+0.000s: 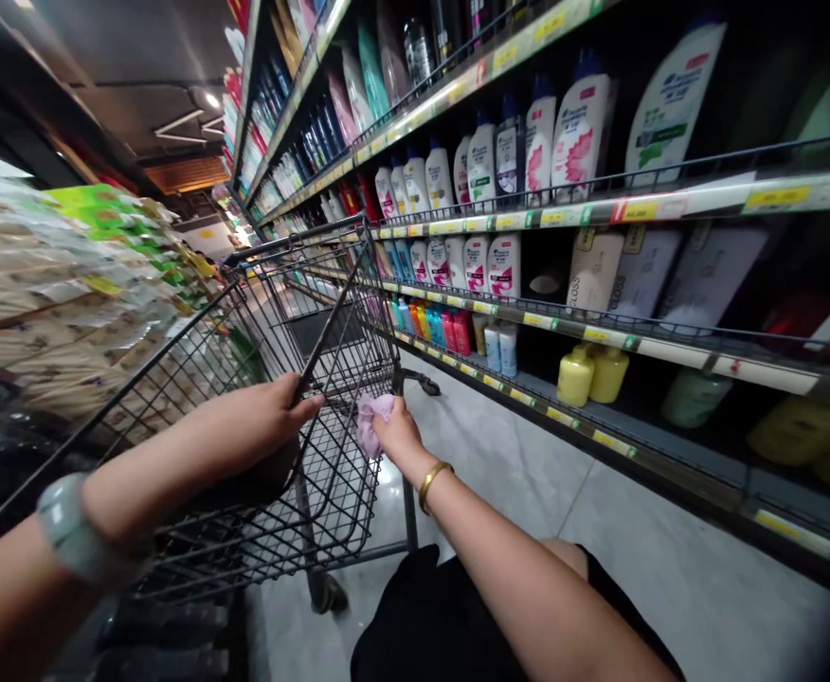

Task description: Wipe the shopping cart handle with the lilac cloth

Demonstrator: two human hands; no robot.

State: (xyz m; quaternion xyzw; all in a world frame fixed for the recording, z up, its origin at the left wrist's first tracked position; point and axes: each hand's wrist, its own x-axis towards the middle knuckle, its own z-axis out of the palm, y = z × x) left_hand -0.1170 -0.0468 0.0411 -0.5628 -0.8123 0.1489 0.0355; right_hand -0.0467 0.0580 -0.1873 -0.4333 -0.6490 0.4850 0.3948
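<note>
A black wire shopping cart (pixel 265 559) stands in front of me, seen at a slant. My left hand (pixel 265 417), with a pale bangle on its wrist, is closed round the cart's dark rim; some of its fingers are hidden behind it. In my right hand (pixel 399 431) I pinch a crumpled lilac cloth (pixel 370 424) at the cart's wire side. Whether the cloth presses on the wires I cannot tell. A gold bangle circles that wrist. The part of the basket that shows holds no goods.
Shelves on the right carry white shampoo bottles (pixel 582 128), large pump-style bottles (pixel 642 270) and yellow bottles (pixel 575 375). Wrapped packages (pixel 45 313) are stacked on the left. A cart wheel (pixel 326 594) rests on the grey tiled floor (pixel 514 464). My knee in black clothing is below.
</note>
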